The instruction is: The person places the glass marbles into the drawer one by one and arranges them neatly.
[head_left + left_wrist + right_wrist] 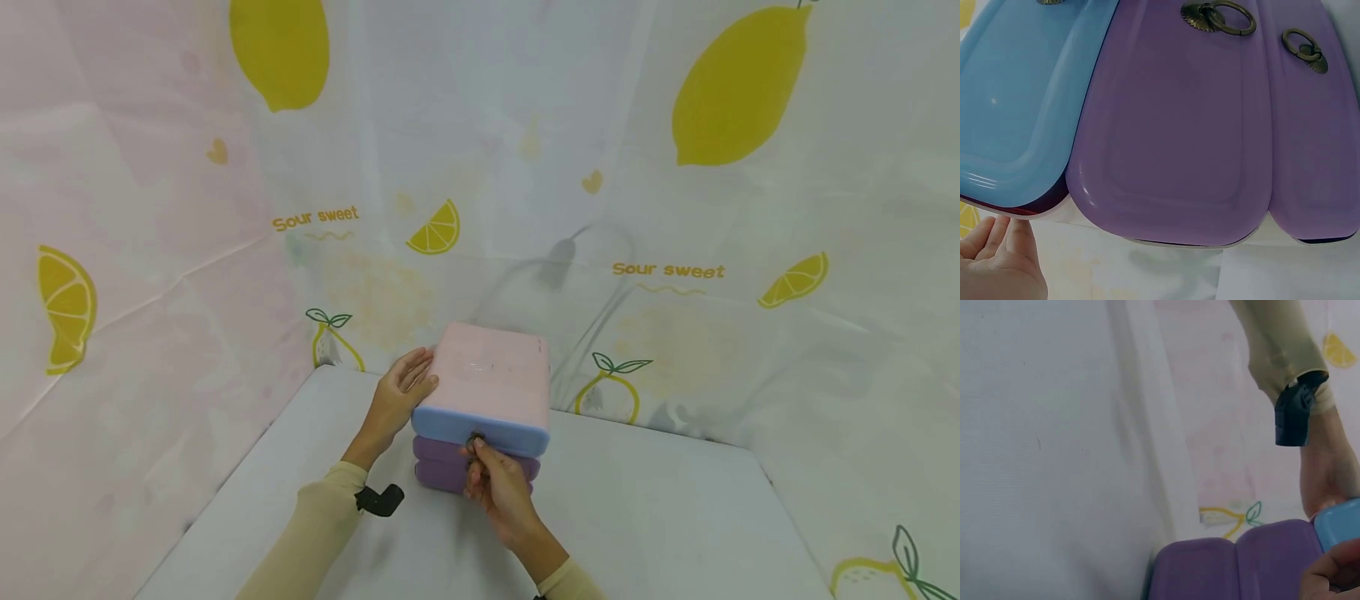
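Note:
A small chest of drawers has a pink top, a blue upper drawer and two purple drawers below. Brass ring pulls are fixed to the drawer fronts. My left hand rests against the chest's left side, fingers extended, as the left wrist view also shows. With thumb and fingers, my right hand pinches the ring pull of the blue drawer. A narrow dark gap shows behind the blue front's edge in the left wrist view. In the right wrist view, the right hand is partly cut off.
The chest stands on a white table, close to the back wall covering printed with lemons. A pink-tinted covering hangs on the left. A black wrist-worn device sits at the left sleeve.

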